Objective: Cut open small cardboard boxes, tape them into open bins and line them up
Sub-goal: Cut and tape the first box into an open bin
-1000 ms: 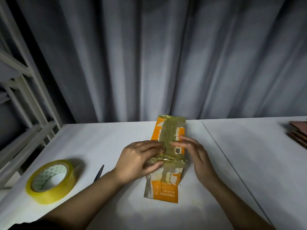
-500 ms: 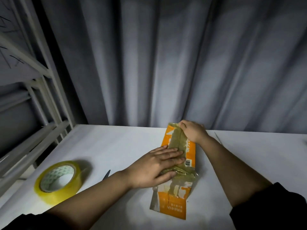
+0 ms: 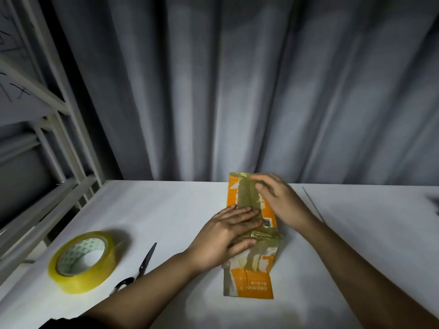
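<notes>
Early stage: taped orange box [image 3: 251, 233] lies flat mid-counter [image 3: 166, 210], uncut, left grip [image 3: 228, 236] spread flat pressing its middle, right grip [image 3: 278, 200] loosely spread touching its far end; scissors [image 3: 142, 264] and tape roll [image 3: 80, 261] untouched near left edge, no bins yet.

Single head-worn view, forward and down, close over the table [image 3: 166, 210]

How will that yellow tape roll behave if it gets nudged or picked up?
The tape roll lies flat on the table, so a nudge would likely slide it, not roll it. Its thick wound band suggests it is stiff and fairly heavy for its size. The open core should give fingers an easy hold, though the glossy outer face may be slick.
</notes>
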